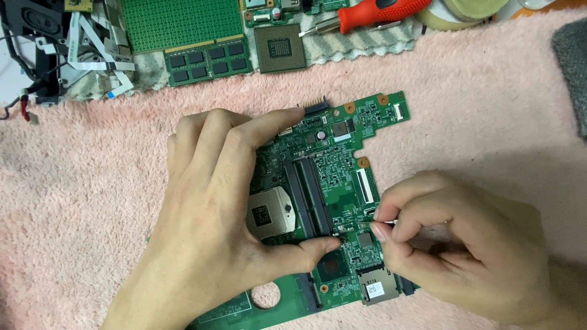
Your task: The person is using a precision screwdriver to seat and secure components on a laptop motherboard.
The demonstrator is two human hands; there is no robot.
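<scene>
Two bare hands work over one green laptop motherboard (330,183) lying on a pink fluffy cloth (477,110). One left hand (214,208) clamps the board, forefinger on its top edge, thumb pressed near the single square silver processor socket (272,214). One right hand (465,244), at the board's right edge, pinches a thin metal tool (367,223) whose tip touches the board. Above the board lie two green memory modules (208,61), one loose square processor chip (279,47) and one red-handled screwdriver (367,15).

Matt green circuit board (333,177) with shiny metal socket (272,214), on fluffy pink cloth (477,116)
</scene>
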